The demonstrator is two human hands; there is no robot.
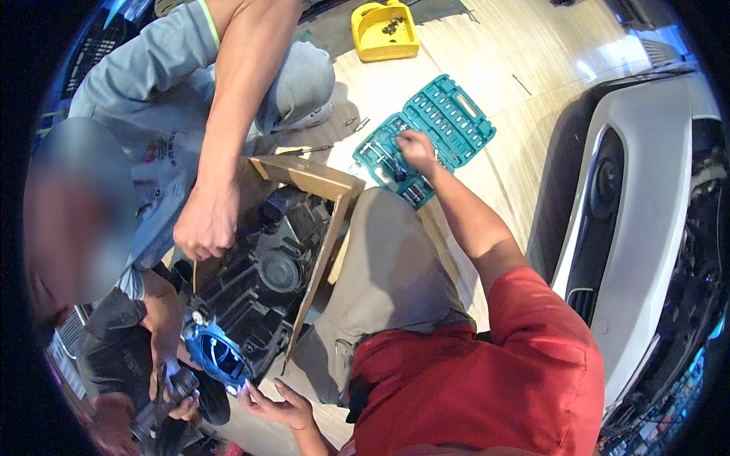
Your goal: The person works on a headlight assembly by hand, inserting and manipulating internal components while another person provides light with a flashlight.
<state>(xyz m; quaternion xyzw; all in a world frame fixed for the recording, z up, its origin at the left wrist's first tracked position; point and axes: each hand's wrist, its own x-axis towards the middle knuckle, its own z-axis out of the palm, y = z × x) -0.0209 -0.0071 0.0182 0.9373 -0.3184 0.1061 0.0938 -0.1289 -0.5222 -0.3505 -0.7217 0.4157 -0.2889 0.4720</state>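
My right hand (417, 152) is over the open green socket-set case (451, 121), fingers curled down among its tools; whatever they pinch is hidden. Palm up and fingers spread, my left hand (280, 408) is beside the lower end of a blue-lit oval opening (218, 355) in a black headlight housing (258, 304). Its fingertips are close to the rim; contact is unclear. The housing lies in a cardboard box (310, 178). A co-worker's hand (209, 220) holds a thin stick-like tool (195, 277) above it. Another person's hand grips a dark cylindrical object (181, 386).
A yellow tray (385, 34) with small dark parts stands at the far side. Loose tools, including a dark rod (306, 150), lie between the box and the case. A white car bumper (639, 228) rises at the right. Two people crowd the left.
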